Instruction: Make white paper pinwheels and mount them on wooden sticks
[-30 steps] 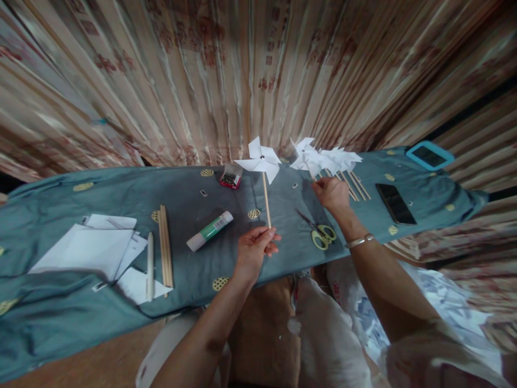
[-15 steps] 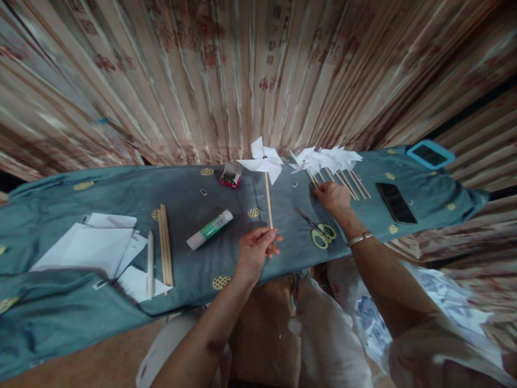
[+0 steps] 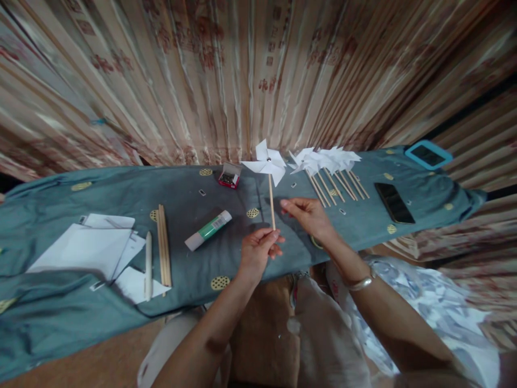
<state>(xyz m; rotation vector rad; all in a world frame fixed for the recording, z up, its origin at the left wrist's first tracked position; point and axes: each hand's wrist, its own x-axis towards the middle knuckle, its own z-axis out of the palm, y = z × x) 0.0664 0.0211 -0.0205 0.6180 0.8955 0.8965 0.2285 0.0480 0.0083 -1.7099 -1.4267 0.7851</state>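
Note:
A white paper pinwheel [image 3: 276, 168] on a thin wooden stick stands upright in front of me. My left hand [image 3: 258, 250] is closed round the lower end of that stick. Just right of the stick hovers my right hand [image 3: 307, 216], thumb and fingers a little apart and holding nothing I can see; a gap separates it from the stick. Beneath the right hand, a pair of scissors [image 3: 317, 243] is mostly hidden, only part of a yellow-green handle showing. Several finished pinwheels [image 3: 339, 160] lie overlapped in a row beyond it, sticks pointing toward me.
On the blue-green tablecloth [image 3: 189, 291] lie a small red box [image 3: 230, 176], a glue stick [image 3: 208, 230], several wooden sticks [image 3: 163, 245], a white pen [image 3: 148, 265] and paper sheets [image 3: 84, 250]. Rightward are a dark phone [image 3: 393, 203] and a blue-framed device [image 3: 428, 154]. Curtains [image 3: 258, 81] hang behind.
My right hand has left the sticks of the lying pinwheels and come left toward the held pinwheel, now covering most of the scissors. My left hand keeps its grip, shifted very slightly right.

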